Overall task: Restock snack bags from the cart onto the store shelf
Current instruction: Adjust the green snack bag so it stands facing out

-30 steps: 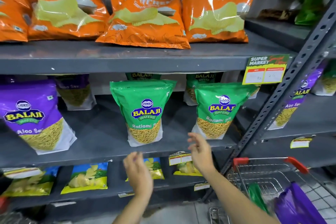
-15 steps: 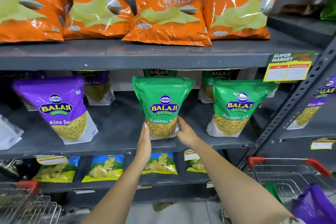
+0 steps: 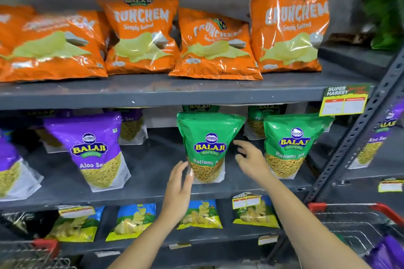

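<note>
Across the whole view runs a grey metal shelf unit (image 3: pixel 175 94) with three visible levels. Orange Crunchem chip bags (image 3: pixel 142 37) fill its top level, some leaning back and some lying flat. On the middle level stand purple Aloo Sev pouches (image 3: pixel 96 150) at the left and green Ratlami Sev pouches to the right, with more rows behind. Yellow-and-blue chip packets (image 3: pixel 133 220) lie on the bottom level. At lower right sits a wire cart (image 3: pixel 354 223) with red handle ends, a purple bag (image 3: pixel 387 253) in it. The centre green Ratlami Sev pouch (image 3: pixel 207 148) stands upright near the front edge of the middle level. The left hand (image 3: pixel 179 183) is at its lower left corner, fingers loosely extended, thumb just touching the edge. The right hand (image 3: pixel 251 159) is spread open just beside its right side, gripping nothing.
</note>
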Demonstrator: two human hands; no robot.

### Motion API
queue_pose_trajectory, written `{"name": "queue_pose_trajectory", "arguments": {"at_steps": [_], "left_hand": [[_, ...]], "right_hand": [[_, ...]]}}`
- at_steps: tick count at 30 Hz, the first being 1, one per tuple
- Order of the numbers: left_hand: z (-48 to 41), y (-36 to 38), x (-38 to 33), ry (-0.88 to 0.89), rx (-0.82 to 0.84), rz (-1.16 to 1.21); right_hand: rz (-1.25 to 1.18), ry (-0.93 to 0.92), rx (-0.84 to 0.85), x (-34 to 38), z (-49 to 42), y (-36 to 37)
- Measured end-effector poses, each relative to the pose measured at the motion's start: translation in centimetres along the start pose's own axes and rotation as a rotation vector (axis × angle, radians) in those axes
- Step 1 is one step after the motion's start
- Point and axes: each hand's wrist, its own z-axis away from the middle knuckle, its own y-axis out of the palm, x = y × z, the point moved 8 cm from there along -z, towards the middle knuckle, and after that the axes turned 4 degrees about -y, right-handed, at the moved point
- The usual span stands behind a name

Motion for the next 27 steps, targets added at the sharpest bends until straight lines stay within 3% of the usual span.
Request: {"name": "queue_pose_trajectory", "arguments": {"at_steps": [3,5,7,11,15,19,27], "left_hand": [[0.5,-3.1,-4.4,0.281,0.016,-0.135],[-0.7,-4.5,-6.2,0.350,-0.047,-0.163],[-2.8,-4.3,-5.7,0.231,-0.076,-0.149],[-6.4,-0.1,-1.1,-0.083,0.177,-0.224],[-8.6,2.7,0.7,-0.123,0.274,-0.172],[-9.6,3.1,1.8,-0.178,0.245,-0.077],[-9.9,2.9,1.9,-0.202,0.347,-0.021]], "right_hand": [[0.079,-0.141,-0.081,4.3,0.1,-2.8],[0.053,-0.134,-0.218,5.2,-1.0,-4.6],[-0.001,-0.014,-0.250,4.5,-2.4,-5.0],[-0.230,0.168,-0.171,3.3,-4.0,-3.3],[-0.225,0.133,-0.260,3.6,-5.0,-4.4],[-0.196,0.118,-0.251,4.4,-5.4,-5.4],[0.010,0.101,-0.207,5.0,-5.5,-6.3]]}}
